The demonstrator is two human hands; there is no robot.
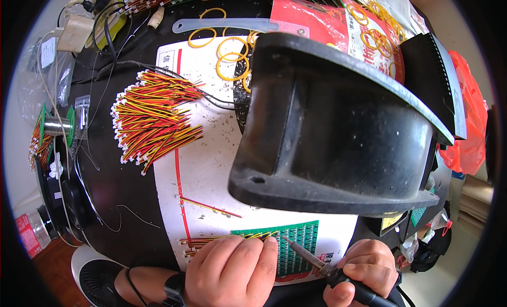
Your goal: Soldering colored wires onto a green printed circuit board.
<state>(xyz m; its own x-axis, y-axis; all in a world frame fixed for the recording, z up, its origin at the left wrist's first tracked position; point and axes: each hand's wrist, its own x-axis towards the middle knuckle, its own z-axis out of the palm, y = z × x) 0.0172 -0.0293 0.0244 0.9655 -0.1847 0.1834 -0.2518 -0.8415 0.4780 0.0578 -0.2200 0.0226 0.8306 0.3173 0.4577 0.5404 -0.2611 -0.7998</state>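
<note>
My right hand (369,270) is closed around the black handle of a soldering iron (309,256), its metal tip pointing left at the green circuit board panel (301,238). The tip is close to the upper middle of the panel, just right of my left fingertips. My left hand (232,270) is curled over the panel's left part and pinches a wire lead (269,234) against it. What lies under the palm is hidden. Thin red, yellow and black wires (198,241) with white connectors run in from the left beneath that hand. One loose wire (211,206) lies just above.
A large black fan-like housing (359,132) stands above the board. Bundled wires (156,117) lie at left on the white sheet (211,164). Beyond are yellow rubber bands (232,56) and a translucent strip (222,25). A solder spool (55,126) sits at far left.
</note>
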